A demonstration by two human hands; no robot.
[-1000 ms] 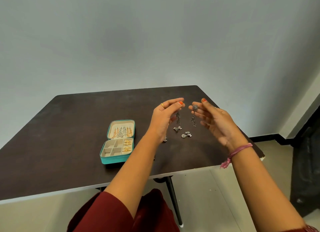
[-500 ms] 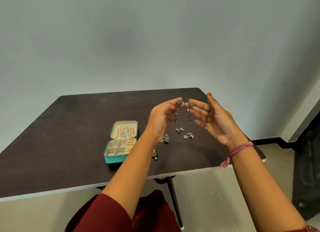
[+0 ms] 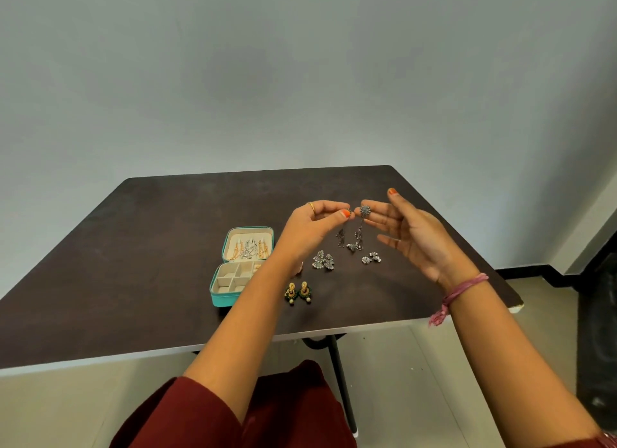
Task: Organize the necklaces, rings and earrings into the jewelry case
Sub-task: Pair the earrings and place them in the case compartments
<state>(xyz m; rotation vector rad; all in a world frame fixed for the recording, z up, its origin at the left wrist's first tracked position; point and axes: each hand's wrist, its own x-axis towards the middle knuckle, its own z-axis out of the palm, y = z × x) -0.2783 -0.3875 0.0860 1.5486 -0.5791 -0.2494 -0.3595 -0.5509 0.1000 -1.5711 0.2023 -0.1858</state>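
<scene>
— What does the head camera show in the jewelry case?

— It lies open on the dark table, left of the hands. The upright lid holds a row of hanging gold and silver pieces. The divided tray below looks mostly bare; the left forearm hides its right compartments.

— And the hands?

— The left hand pinches the top of one long silver drop earring between thumb and forefinger. The right hand has its palm turned inward and fingers loosely spread, with the flower-shaped top of the second drop earring held at the fingertips. Both earrings hang vertically above the table, tops up, close together.

— What lies loose?

— A silver fan-shaped pair sits below the hands, a small silver pair lies to its right, and a green-and-gold pair rests near the case, drops toward the table's near edge.
</scene>
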